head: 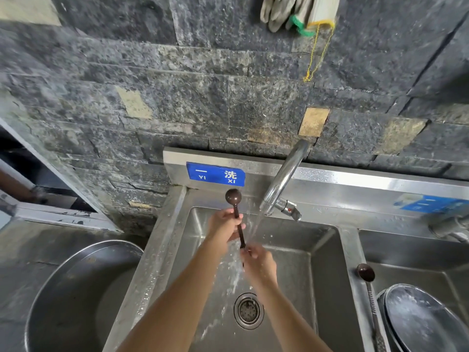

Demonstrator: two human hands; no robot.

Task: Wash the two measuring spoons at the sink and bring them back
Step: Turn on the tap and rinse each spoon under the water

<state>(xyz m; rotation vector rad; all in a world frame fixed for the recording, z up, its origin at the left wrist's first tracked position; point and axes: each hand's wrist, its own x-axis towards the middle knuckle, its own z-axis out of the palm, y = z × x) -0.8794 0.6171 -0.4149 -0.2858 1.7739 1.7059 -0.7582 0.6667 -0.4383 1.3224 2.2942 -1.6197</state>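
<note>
Two measuring spoons (233, 196) (365, 272), two sink basins (317, 250) (406, 250), one faucet (284, 177), one drain (248, 311).

You hold one dark brown measuring spoon (233, 196) over the sink (284, 250), round bowl up and away, long thin handle angled down into the water stream; second measuring spoon (366, 272), same brown bowl, metal handle, lies flat on the basin divider at right
</note>
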